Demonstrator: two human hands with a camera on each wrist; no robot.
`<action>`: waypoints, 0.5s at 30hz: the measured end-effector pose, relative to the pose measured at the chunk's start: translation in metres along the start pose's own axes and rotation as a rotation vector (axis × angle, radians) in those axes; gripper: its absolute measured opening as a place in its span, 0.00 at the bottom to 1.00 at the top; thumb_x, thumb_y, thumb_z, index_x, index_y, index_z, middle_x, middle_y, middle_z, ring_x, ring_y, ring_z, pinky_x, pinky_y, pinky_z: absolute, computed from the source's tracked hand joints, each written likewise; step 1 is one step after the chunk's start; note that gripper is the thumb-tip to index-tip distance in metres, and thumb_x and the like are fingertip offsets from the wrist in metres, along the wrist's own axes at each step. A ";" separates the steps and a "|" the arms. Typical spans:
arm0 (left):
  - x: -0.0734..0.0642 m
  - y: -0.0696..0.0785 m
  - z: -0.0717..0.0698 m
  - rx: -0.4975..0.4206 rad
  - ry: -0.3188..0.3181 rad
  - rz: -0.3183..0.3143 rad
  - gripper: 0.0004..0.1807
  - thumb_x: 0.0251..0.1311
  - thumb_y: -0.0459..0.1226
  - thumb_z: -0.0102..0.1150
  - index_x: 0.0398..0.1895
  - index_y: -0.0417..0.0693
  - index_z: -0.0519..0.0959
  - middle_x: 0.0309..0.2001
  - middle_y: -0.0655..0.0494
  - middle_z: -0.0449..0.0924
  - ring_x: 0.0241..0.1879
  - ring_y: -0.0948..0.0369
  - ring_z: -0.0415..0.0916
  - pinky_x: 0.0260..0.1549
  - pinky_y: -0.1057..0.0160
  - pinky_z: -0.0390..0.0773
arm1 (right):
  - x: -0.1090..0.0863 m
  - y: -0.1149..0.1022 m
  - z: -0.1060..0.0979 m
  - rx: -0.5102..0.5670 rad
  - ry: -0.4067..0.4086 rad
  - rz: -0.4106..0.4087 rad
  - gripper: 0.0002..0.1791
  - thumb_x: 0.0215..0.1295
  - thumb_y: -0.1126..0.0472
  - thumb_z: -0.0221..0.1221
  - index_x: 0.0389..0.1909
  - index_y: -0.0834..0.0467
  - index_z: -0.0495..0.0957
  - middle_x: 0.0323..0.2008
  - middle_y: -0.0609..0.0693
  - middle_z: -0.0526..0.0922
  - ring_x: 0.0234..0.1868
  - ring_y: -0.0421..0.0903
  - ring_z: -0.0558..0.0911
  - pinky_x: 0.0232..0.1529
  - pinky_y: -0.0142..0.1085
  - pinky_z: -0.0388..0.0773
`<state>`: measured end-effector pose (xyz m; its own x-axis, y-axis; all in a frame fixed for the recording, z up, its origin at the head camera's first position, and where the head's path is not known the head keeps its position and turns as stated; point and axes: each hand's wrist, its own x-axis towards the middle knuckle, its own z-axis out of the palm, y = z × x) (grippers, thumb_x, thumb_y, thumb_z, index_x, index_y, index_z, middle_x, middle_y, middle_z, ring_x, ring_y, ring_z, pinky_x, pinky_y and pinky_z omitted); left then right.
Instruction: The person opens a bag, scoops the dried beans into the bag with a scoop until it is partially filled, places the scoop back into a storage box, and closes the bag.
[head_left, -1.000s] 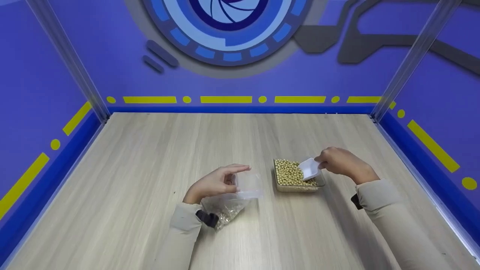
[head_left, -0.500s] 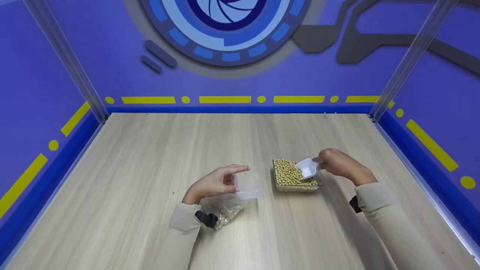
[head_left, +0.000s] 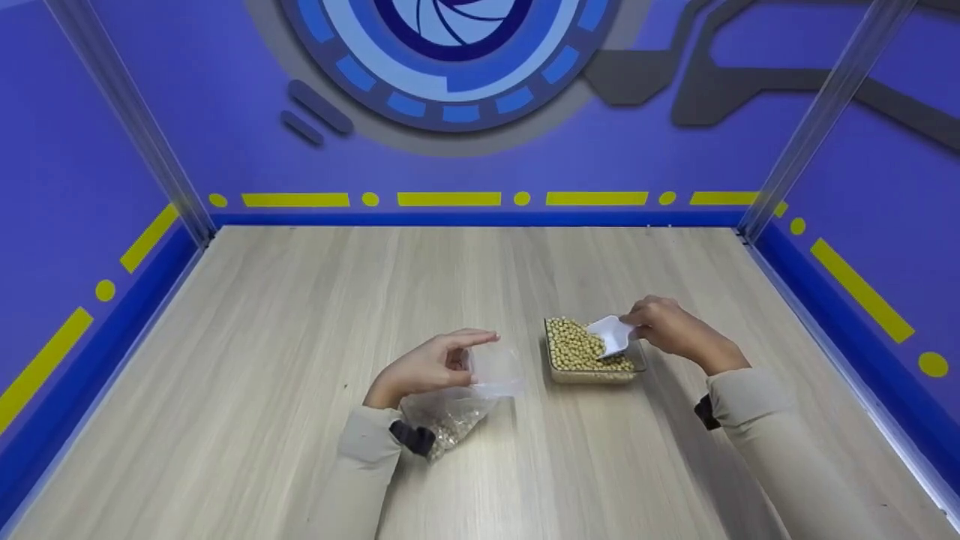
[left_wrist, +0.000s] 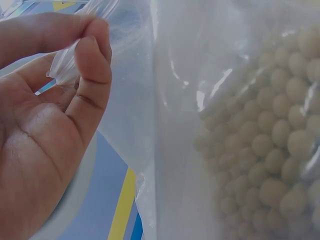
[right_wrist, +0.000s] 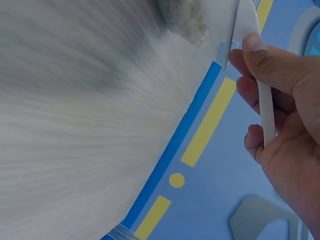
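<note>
In the head view my left hand (head_left: 424,366) pinches the mouth of a clear plastic bag (head_left: 480,405), whose lower end holds pale round beans. Seen from the left wrist, thumb and fingers (left_wrist: 92,60) meet on the thin film, and the beans (left_wrist: 270,145) show through the plastic. My right hand (head_left: 679,331) holds a white scoop (head_left: 613,335), its front edge in the yellowish soybeans (head_left: 574,346) of a clear rectangular container (head_left: 596,378). The right wrist view shows the scoop's handle (right_wrist: 267,115) lying across the palm; its bowl is mostly cut off.
A wood-grain table (head_left: 337,300) lies under everything. Blue panels (head_left: 480,169) with yellow marks rise at the back and both sides, with clear corner posts (head_left: 825,120). The container stands to the right of the bag, with a gap between them.
My right hand and the scoop have shifted slightly left, the scoop further over the soybeans. My left hand and the bag stay nearly still. The head view has drifted a little.
</note>
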<state>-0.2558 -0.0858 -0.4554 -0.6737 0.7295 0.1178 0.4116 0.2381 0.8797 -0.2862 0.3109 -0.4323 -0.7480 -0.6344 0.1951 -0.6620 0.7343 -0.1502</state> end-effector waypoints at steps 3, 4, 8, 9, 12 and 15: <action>0.000 0.001 0.000 0.005 0.001 -0.006 0.35 0.56 0.26 0.57 0.70 0.42 0.63 0.68 0.46 0.65 0.33 0.67 0.69 0.34 0.72 0.71 | -0.002 0.001 0.004 -0.002 0.032 -0.011 0.15 0.48 0.77 0.65 0.40 0.70 0.84 0.32 0.59 0.86 0.35 0.55 0.80 0.35 0.46 0.78; 0.000 0.001 0.000 0.008 0.001 -0.008 0.35 0.56 0.26 0.57 0.70 0.42 0.64 0.68 0.46 0.65 0.32 0.67 0.69 0.34 0.71 0.70 | -0.003 0.001 0.005 -0.003 0.042 -0.014 0.15 0.48 0.77 0.65 0.40 0.70 0.85 0.32 0.59 0.86 0.35 0.55 0.79 0.36 0.46 0.78; 0.001 0.002 0.002 0.008 0.004 -0.017 0.35 0.57 0.25 0.57 0.70 0.40 0.62 0.68 0.44 0.64 0.32 0.65 0.67 0.33 0.71 0.69 | -0.004 0.001 0.007 0.003 0.070 -0.031 0.14 0.47 0.77 0.66 0.39 0.69 0.85 0.32 0.59 0.85 0.35 0.55 0.79 0.36 0.46 0.78; 0.001 0.002 0.002 0.004 0.004 -0.018 0.35 0.57 0.25 0.56 0.71 0.39 0.62 0.68 0.44 0.64 0.32 0.65 0.67 0.33 0.71 0.69 | -0.004 0.002 0.007 0.002 0.076 -0.035 0.14 0.47 0.77 0.66 0.39 0.69 0.85 0.32 0.59 0.85 0.35 0.55 0.79 0.36 0.46 0.78; 0.002 0.001 0.003 -0.002 0.004 -0.017 0.35 0.57 0.25 0.56 0.70 0.37 0.61 0.68 0.42 0.63 0.32 0.65 0.68 0.32 0.71 0.69 | -0.003 0.003 0.009 0.008 0.087 -0.043 0.15 0.46 0.77 0.67 0.39 0.69 0.85 0.32 0.59 0.86 0.35 0.54 0.79 0.35 0.45 0.79; 0.001 0.002 0.002 0.004 0.003 -0.017 0.35 0.56 0.25 0.56 0.70 0.39 0.62 0.68 0.44 0.64 0.32 0.66 0.68 0.34 0.71 0.70 | -0.003 0.003 0.012 0.027 0.086 -0.045 0.16 0.46 0.78 0.67 0.40 0.70 0.84 0.32 0.59 0.86 0.35 0.54 0.80 0.35 0.45 0.80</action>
<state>-0.2547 -0.0831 -0.4547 -0.6824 0.7235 0.1045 0.4026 0.2526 0.8798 -0.2865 0.3124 -0.4445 -0.7111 -0.6431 0.2843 -0.6970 0.6979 -0.1647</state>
